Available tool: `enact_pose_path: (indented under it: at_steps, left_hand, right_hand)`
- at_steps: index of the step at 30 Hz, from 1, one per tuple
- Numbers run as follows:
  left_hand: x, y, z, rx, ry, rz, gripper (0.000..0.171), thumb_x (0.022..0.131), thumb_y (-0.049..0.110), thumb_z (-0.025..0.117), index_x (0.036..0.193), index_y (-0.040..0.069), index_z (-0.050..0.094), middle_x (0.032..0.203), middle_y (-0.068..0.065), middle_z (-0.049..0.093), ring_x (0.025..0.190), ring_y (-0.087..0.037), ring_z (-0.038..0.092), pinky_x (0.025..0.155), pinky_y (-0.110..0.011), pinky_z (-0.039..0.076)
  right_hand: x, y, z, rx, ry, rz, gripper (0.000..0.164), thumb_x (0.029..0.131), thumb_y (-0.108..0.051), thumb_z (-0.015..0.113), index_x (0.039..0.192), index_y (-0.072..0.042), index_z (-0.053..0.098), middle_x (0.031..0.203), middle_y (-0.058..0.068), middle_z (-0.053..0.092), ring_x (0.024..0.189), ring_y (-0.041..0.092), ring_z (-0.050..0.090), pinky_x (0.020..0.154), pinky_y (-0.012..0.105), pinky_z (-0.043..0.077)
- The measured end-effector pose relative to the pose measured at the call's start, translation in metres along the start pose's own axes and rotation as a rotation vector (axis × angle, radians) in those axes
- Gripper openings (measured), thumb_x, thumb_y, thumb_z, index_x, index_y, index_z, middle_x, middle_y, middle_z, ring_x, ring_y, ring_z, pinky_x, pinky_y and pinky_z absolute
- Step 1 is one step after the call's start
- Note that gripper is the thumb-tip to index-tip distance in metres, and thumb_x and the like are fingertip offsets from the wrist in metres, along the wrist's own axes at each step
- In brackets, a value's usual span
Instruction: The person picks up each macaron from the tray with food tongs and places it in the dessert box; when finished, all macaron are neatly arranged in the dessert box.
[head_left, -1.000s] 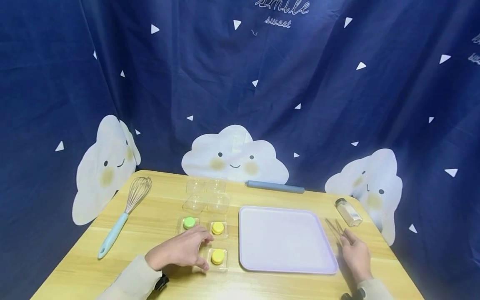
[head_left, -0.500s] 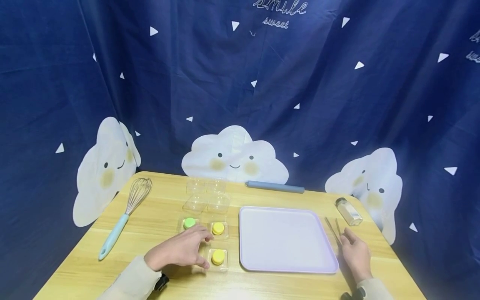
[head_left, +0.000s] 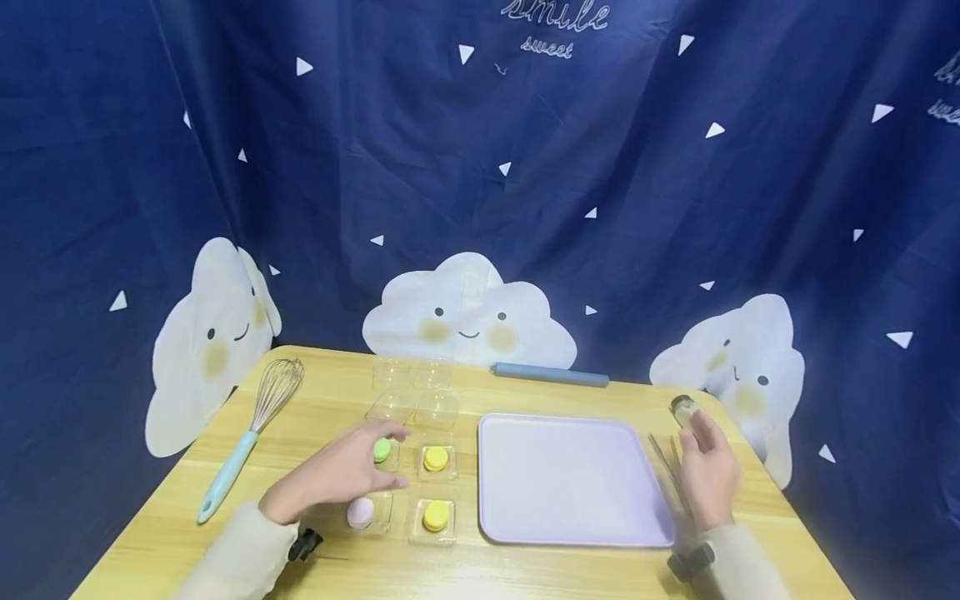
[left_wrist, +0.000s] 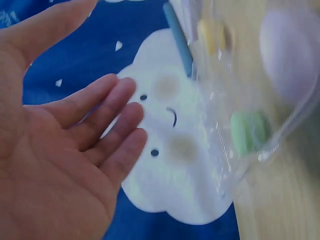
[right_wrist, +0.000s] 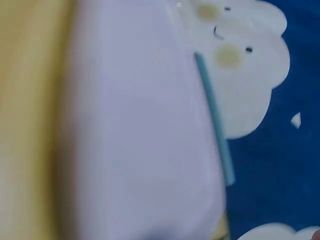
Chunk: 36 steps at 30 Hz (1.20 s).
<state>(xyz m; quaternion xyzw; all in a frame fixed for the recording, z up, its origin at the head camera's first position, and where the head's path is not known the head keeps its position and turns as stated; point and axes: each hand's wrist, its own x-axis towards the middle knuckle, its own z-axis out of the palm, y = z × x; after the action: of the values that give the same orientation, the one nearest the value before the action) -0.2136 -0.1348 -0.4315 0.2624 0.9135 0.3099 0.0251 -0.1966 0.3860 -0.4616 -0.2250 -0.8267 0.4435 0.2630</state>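
Observation:
My left hand (head_left: pixel 348 467) hovers over the clear plastic boxes, and in the left wrist view its palm (left_wrist: pixel 55 150) shows with nothing held. Close to it are a lilac macaron (head_left: pixel 360 512) and a green macaron (head_left: pixel 382 450), the green one partly hidden by the fingers. Right of these sit two yellow macarons, the nearer yellow macaron (head_left: pixel 436 516) and the farther yellow macaron (head_left: pixel 436 458), each in a box. My right hand (head_left: pixel 708 479) is above the metal tongs (head_left: pixel 663 458), its fingers loose and overlapping the shaker bottle (head_left: pixel 682 408) in the head view.
A lilac tray (head_left: pixel 573 479) lies between the hands. Clear plastic lids (head_left: pixel 437 404) stand open behind the macarons. At the left rests a whisk (head_left: pixel 240 458) with a pale blue handle. A blue-grey rolling pin (head_left: pixel 550 375) lies along the table's back edge, before a dark blue curtain (head_left: pixel 420 150).
My left hand has lifted and moved left, uncovering the lilac macaron. The right hand has come off the tongs and moved up toward the shaker bottle.

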Motion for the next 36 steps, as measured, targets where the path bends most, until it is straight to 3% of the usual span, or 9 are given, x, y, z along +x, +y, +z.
enact_pose_path:
  at_steps: [2, 5, 12, 16, 21, 26, 30, 36]
  left_hand:
    - [0.002, -0.003, -0.008, -0.008, 0.05, 0.006, 0.068, 0.08, 0.042, 0.084, 0.136, 0.012, 0.06, 0.131, -0.004, 0.066, 0.125, -0.032, 0.061, 0.106, -0.056, 0.051]
    - [0.006, -0.009, -0.019, -0.015, 0.116, 0.013, 0.07, 0.079, 0.039, 0.085, 0.138, 0.013, 0.059, 0.137, -0.007, 0.063, 0.128, -0.034, 0.059, 0.108, -0.058, 0.049]
    - [0.027, -0.03, -0.054, -0.052, 0.262, -0.014, 0.077, 0.08, 0.037, 0.085, 0.145, 0.011, 0.053, 0.143, -0.018, 0.059, 0.129, -0.044, 0.055, 0.108, -0.064, 0.046]
    - [0.042, -0.047, -0.071, -0.109, 0.314, -0.037, 0.078, 0.084, 0.031, 0.083, 0.148, 0.005, 0.047, 0.142, -0.024, 0.056, 0.132, -0.047, 0.051, 0.112, -0.063, 0.042]
    - [0.058, -0.072, -0.087, -0.203, 0.319, -0.087, 0.084, 0.089, 0.026, 0.079, 0.155, 0.001, 0.034, 0.156, -0.025, 0.042, 0.143, -0.045, 0.041, 0.121, -0.058, 0.033]
    - [0.071, -0.09, -0.096, -0.262, 0.296, -0.167, 0.091, 0.091, 0.035, 0.076, 0.16, 0.004, 0.025, 0.164, -0.022, 0.033, 0.149, -0.043, 0.034, 0.124, -0.058, 0.03]
    - [0.084, -0.099, -0.099, -0.326, 0.261, -0.196, 0.095, 0.091, 0.038, 0.075, 0.161, 0.003, 0.021, 0.165, -0.023, 0.03, 0.151, -0.045, 0.03, 0.125, -0.058, 0.028]
    - [0.108, -0.115, -0.098, -0.413, 0.195, -0.253, 0.098, 0.093, 0.038, 0.072, 0.162, 0.002, 0.013, 0.167, -0.022, 0.024, 0.154, -0.042, 0.025, 0.127, -0.057, 0.024]
  right_hand:
    - [0.004, -0.017, 0.007, 0.055, 0.014, -0.044, 0.047, 0.104, -0.024, 0.055, 0.15, -0.018, 0.049, 0.151, 0.007, 0.056, 0.136, 0.031, 0.056, 0.104, 0.012, 0.048]
    - [0.009, -0.045, 0.019, 0.123, 0.01, -0.119, 0.047, 0.102, -0.019, 0.057, 0.148, -0.016, 0.052, 0.15, 0.007, 0.057, 0.136, 0.029, 0.057, 0.103, 0.008, 0.047]
    - [0.018, -0.102, 0.064, 0.353, -0.086, -0.281, 0.047, 0.099, -0.008, 0.063, 0.145, -0.01, 0.055, 0.146, 0.01, 0.06, 0.135, 0.029, 0.057, 0.107, 0.014, 0.047]
    - [0.019, -0.133, 0.102, 0.405, -0.138, -0.318, 0.045, 0.098, -0.009, 0.065, 0.142, -0.013, 0.058, 0.143, 0.009, 0.063, 0.132, 0.026, 0.06, 0.11, 0.025, 0.05]
    - [0.013, -0.173, 0.157, 0.45, -0.226, -0.308, 0.045, 0.096, -0.007, 0.066, 0.14, -0.011, 0.06, 0.141, 0.011, 0.064, 0.131, 0.028, 0.061, 0.114, 0.037, 0.049]
    - [0.005, -0.206, 0.206, 0.478, -0.348, -0.299, 0.047, 0.095, -0.005, 0.064, 0.142, -0.005, 0.057, 0.142, 0.015, 0.063, 0.133, 0.032, 0.059, 0.116, 0.04, 0.047]
    - [-0.002, -0.222, 0.24, 0.443, -0.434, -0.287, 0.048, 0.096, -0.008, 0.064, 0.143, -0.007, 0.056, 0.141, 0.015, 0.063, 0.133, 0.031, 0.06, 0.115, 0.04, 0.048]
    - [-0.021, -0.234, 0.284, 0.413, -0.637, -0.204, 0.055, 0.097, -0.01, 0.062, 0.15, -0.006, 0.047, 0.15, 0.015, 0.055, 0.14, 0.031, 0.052, 0.119, 0.042, 0.043]
